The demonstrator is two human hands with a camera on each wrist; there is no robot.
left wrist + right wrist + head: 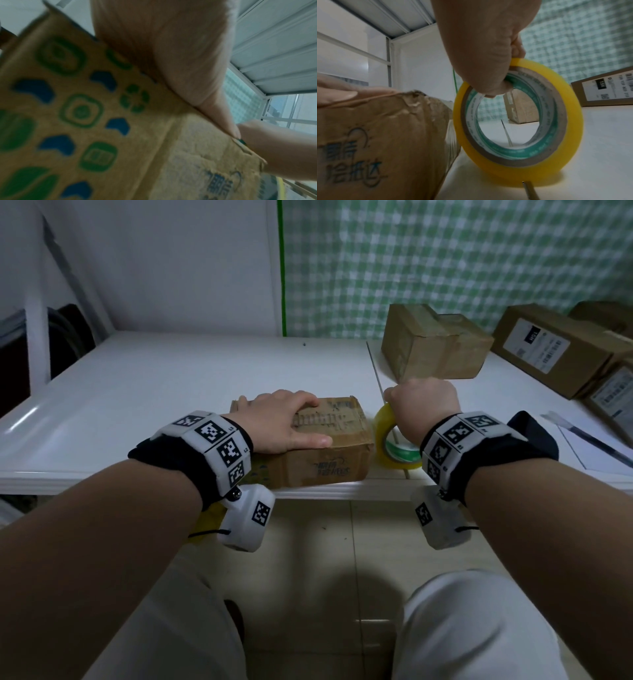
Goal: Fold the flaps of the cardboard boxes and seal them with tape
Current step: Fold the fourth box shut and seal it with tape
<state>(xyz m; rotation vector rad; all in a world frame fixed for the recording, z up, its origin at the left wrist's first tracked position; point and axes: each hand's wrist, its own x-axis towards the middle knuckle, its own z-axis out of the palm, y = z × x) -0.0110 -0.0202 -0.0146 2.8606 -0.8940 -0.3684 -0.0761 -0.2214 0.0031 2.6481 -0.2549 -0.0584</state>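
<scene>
A worn brown cardboard box [329,453] with printed writing sits at the table's front edge, its top flaps lying flat. My left hand [284,419] rests palm down on the top with straight fingers. The box [120,135] fills the left wrist view, under my left hand [171,54]. Just right of the box a yellowish roll of clear tape [390,446] stands on its rim. My right hand [421,405] grips the roll's top, thumb inside the core. The right wrist view shows the tape roll [518,121], my right hand [489,65] and the box [385,135] beside it.
A taped brown box [435,344] stands behind the tape. More labelled boxes [555,347] crowd the right side. A sheet of paper with a dark pen [592,440] lies at the right. The white table [171,392] stretches left; a checked green curtain hangs behind.
</scene>
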